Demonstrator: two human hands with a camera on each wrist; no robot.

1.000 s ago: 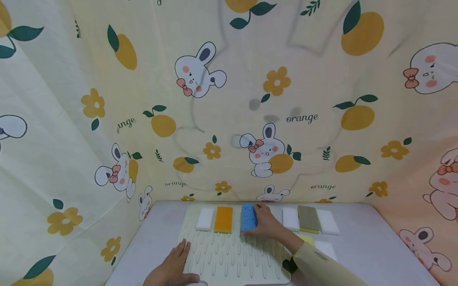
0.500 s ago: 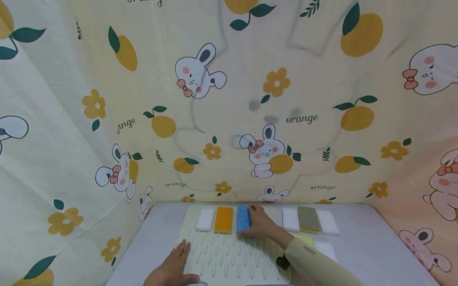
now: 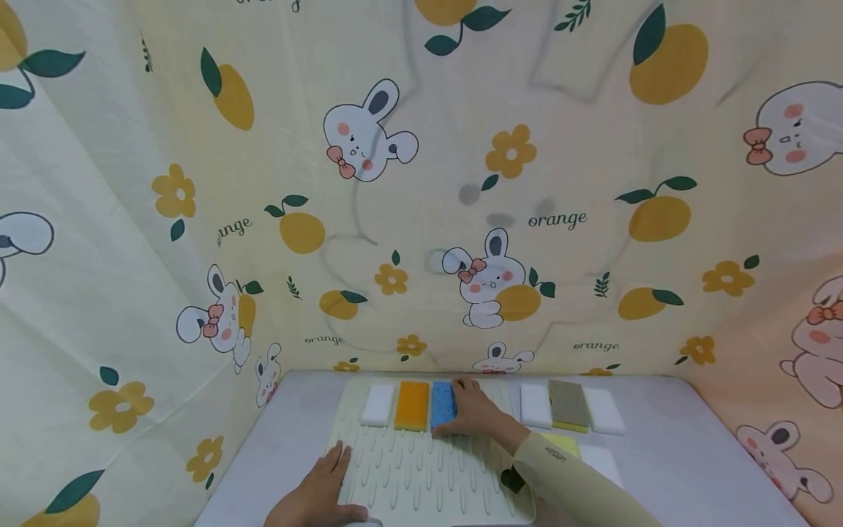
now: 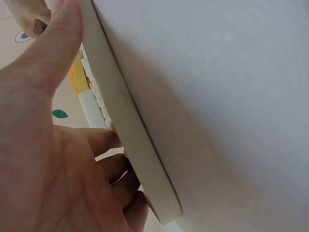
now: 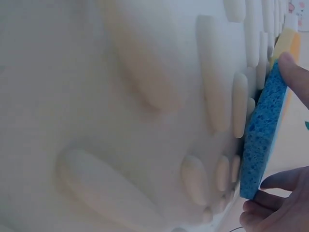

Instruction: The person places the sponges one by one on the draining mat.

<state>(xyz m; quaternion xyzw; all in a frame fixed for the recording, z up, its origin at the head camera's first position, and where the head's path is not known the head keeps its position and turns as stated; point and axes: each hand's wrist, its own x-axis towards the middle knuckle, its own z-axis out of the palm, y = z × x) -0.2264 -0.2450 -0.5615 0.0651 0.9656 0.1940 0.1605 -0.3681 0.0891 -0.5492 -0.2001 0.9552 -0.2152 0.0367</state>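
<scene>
A cream board (image 3: 408,476) with raised oval ridges lies on the table. My right hand (image 3: 481,413) grips a blue sponge (image 3: 443,405) by its two ends, at the board's far side. The right wrist view shows the blue sponge (image 5: 263,135) standing low over the ridges, thumb at one end and fingers at the other. Just left of it lie an orange sponge (image 3: 412,405) and a white sponge (image 3: 377,405). My left hand (image 3: 316,487) rests along the board's left edge, thumb toward the front; in the left wrist view its fingertips touch the board's rim (image 4: 137,145).
Right of the board, a white block (image 3: 536,405), a grey-topped yellow sponge (image 3: 568,405) and another white block (image 3: 604,411) form a row. Nearer, a yellow piece (image 3: 560,442) and a white block (image 3: 601,462) are partly behind the right sleeve (image 3: 573,476). A printed curtain (image 3: 421,183) hangs behind.
My right hand has slid the blue sponge left, close beside the orange one. The left hand has stayed in place on the board.
</scene>
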